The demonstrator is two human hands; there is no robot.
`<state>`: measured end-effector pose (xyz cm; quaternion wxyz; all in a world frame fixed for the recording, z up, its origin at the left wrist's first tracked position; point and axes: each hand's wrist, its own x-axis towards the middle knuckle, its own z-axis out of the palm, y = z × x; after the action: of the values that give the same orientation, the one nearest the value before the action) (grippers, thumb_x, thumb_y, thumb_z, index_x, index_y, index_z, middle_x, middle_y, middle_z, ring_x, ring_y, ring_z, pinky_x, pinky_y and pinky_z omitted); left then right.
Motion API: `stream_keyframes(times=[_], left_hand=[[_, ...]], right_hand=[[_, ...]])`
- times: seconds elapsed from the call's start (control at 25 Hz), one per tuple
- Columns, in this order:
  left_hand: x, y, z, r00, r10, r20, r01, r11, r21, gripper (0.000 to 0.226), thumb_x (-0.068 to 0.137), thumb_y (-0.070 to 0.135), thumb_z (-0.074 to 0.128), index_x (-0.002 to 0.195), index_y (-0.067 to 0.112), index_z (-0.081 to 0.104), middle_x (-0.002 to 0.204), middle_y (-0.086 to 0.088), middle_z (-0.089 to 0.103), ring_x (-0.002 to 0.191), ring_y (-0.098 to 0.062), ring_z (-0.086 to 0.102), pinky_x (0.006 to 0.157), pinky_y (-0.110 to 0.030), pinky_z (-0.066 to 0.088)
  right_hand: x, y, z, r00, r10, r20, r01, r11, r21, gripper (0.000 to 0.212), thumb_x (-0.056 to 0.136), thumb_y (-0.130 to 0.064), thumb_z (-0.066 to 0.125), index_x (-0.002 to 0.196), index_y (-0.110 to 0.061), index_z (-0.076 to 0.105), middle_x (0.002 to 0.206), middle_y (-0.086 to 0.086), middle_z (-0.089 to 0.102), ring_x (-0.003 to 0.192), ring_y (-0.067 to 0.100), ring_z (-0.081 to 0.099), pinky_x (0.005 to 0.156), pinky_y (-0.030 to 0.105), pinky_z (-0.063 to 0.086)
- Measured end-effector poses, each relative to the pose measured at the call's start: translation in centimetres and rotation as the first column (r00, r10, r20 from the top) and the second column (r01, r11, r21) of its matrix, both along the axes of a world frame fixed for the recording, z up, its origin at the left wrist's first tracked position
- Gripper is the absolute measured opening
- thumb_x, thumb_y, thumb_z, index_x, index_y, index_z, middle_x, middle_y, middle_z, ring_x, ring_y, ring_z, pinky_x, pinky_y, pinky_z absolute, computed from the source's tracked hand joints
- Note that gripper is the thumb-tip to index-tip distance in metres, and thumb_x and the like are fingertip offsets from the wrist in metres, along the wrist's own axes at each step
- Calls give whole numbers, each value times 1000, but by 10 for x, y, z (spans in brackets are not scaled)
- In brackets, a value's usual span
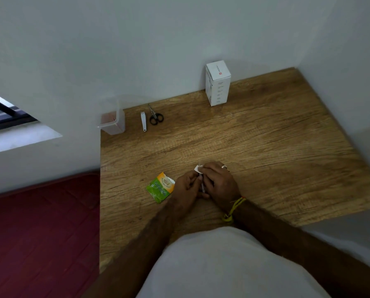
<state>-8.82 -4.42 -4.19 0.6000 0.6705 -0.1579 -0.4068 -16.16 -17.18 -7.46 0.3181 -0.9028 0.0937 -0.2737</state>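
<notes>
Both my hands meet over the wooden table point(265, 147). My left hand point(185, 188) and my right hand point(219, 181) pinch a small white tea bag between them; its paper tag point(197, 168) sticks out above my right fingers, and a thin white edge point(203, 187) shows between the hands. Most of the bag is hidden by my fingers. A torn green and orange tea sachet point(160, 187) lies flat on the table just left of my left hand. My right wrist wears yellow thread and a ring sits on one finger.
A clear plastic container point(112, 121) stands at the table's far left corner. A white nail clipper point(143, 121) and small black scissors point(156, 117) lie beside it. A tall white box point(218, 83) stands against the wall. A red mattress point(40, 233) lies left of the table.
</notes>
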Motion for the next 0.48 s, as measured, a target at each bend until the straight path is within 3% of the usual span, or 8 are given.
stream_keyframes(times=[0.2,0.32,0.48], left_hand=[[0,1,2,1000,-12,-15,12,1000,-19,19,103,5,45,108,6,64,93,-10,74,78,-20,73,65,-24,60],[0,1,5,998,-24,-49,22,999,-44,20,102,1,47,115,5,62,95,-9,74,83,-19,72,68,-25,60],[1,2,4,996,-43,-75,40,998,-48,20,99,-4,49,111,5,62,89,-8,72,83,-17,71,70,-26,60]], right_hand=[[-1,0,0,999,32,19,-31,999,-41,27,93,-14,53,107,0,72,106,11,69,101,21,60,92,36,49],[-4,-2,-1,1000,8,13,-8,1000,3,26,93,-13,53,107,-1,73,106,9,68,101,19,60,89,37,49],[-6,-3,0,999,36,8,-35,999,-42,26,93,-12,54,106,0,73,107,12,67,100,24,59,88,36,48]])
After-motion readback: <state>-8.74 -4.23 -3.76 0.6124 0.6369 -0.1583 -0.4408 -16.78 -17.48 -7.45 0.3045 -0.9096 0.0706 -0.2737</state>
